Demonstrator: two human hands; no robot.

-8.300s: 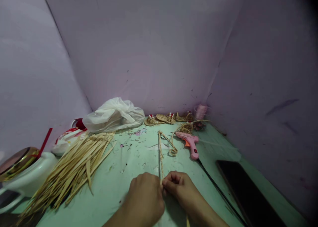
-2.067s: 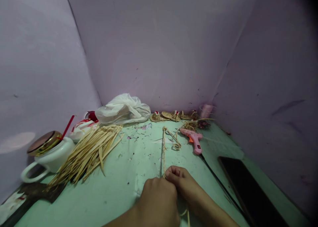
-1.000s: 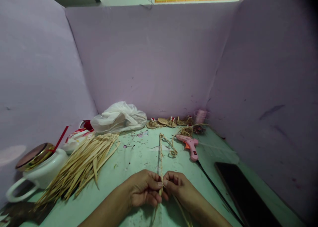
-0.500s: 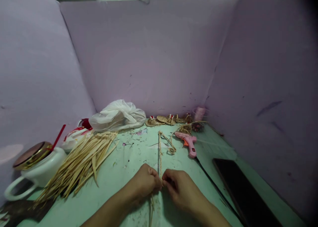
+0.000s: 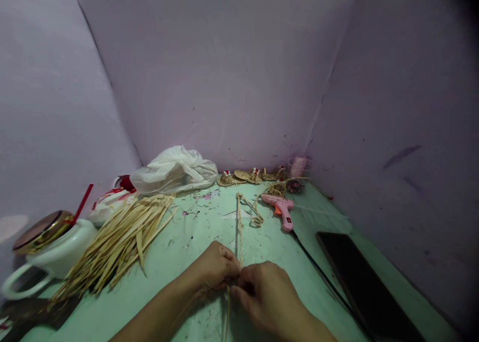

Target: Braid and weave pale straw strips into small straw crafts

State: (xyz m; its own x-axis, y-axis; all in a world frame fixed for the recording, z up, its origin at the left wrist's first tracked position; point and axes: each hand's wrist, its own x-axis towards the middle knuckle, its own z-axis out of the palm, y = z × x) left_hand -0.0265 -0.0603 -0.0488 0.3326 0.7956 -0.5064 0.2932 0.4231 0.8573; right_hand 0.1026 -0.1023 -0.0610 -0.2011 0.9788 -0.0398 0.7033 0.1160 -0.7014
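A thin braided straw cord (image 5: 240, 227) runs away from me along the green tabletop and bends into a small loose coil at its far end. At its near end my left hand (image 5: 219, 263) is closed, pinching the braid between thumb and fingers. Close beside it, my right hand (image 5: 264, 289) is closed too, its thumb and fingertips at the loose strands (image 5: 227, 312) that hang below the braid toward me. The exact spot where the fingertips meet the strands is partly hidden by the hands.
At left lie a bundle of dry straw strips (image 5: 123, 237), a white mug (image 5: 62, 250) and a white plastic bag (image 5: 175, 170). Small woven slippers (image 5: 245, 176) line the back wall. A pink glue gun (image 5: 280, 210) with a black cord and a dark flat slab (image 5: 366, 282) lie at right.
My right hand has shifted slightly left and nearer to me, its fingers now at the loose strands below the braid. My left hand keeps its pinch. The view has tilted down slightly.
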